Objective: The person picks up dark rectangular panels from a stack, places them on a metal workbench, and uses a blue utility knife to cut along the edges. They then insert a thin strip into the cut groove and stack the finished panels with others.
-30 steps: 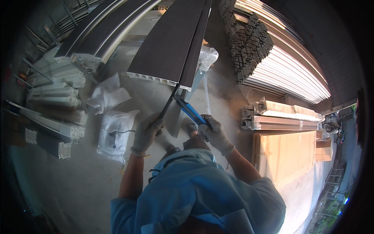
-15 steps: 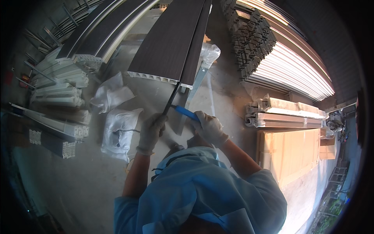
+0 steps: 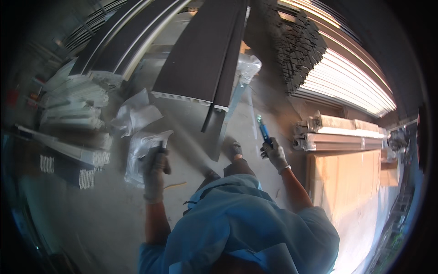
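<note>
My gloved right hand (image 3: 276, 156) grips a blue utility knife (image 3: 263, 131), its tip pointing up and away over the floor. Off to the left, my gloved left hand (image 3: 155, 176) is smeared by motion but closed round a short dark piece of strip (image 3: 160, 146); only its upper end shows. Between and beyond the hands, a dark brown panel (image 3: 194, 64) with a white hollow-celled end lies on a support. From its right corner a thin black strip (image 3: 208, 119) juts toward me, touched by neither hand.
White plastic bags (image 3: 139, 114) lie on the floor at left, beside stacked white profiles (image 3: 75, 112). More dark panels (image 3: 107, 50) rest at the back left. At right are a large cardboard box (image 3: 346, 178), wrapped bundles (image 3: 342, 132) and a tall stack of profiles (image 3: 351, 86).
My left hand has come away from the jutting strip, toward the left, with a short piece in it. The strip's end is now shorter. My right hand has moved right with the knife.
</note>
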Demonstrator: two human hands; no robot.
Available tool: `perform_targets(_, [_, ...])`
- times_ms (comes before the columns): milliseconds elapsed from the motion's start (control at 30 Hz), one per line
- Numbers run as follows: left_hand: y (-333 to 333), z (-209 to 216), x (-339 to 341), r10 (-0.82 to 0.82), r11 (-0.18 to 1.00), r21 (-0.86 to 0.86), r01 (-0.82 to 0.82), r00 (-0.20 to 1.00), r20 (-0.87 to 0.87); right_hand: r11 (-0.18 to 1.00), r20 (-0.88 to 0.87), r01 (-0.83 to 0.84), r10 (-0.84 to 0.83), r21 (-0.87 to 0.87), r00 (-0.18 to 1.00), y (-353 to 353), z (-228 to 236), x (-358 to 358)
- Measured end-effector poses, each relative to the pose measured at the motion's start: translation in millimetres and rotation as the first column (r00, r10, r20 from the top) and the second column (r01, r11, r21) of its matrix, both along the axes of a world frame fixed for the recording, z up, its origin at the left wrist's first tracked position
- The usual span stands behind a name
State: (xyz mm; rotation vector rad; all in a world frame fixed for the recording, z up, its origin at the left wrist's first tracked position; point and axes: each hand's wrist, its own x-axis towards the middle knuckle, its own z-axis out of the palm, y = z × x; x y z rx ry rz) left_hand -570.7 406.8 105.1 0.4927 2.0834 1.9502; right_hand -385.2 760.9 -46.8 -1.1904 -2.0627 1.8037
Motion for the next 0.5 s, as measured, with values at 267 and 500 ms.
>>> perform_targets(267, [112,35,56,-0.356,0.907,0.091,0.411,0.864,-0.356,0.859,-0.776,-0.406,0.018,-0.310,0.630,-14,136,-51])
perform_targets(500, [172,76,44,-0.515,0.852,0.122,0.510,0.857,0.015,0.908,-0.769,-0.408,0.329,0.097,0.548,-8,197,-76])
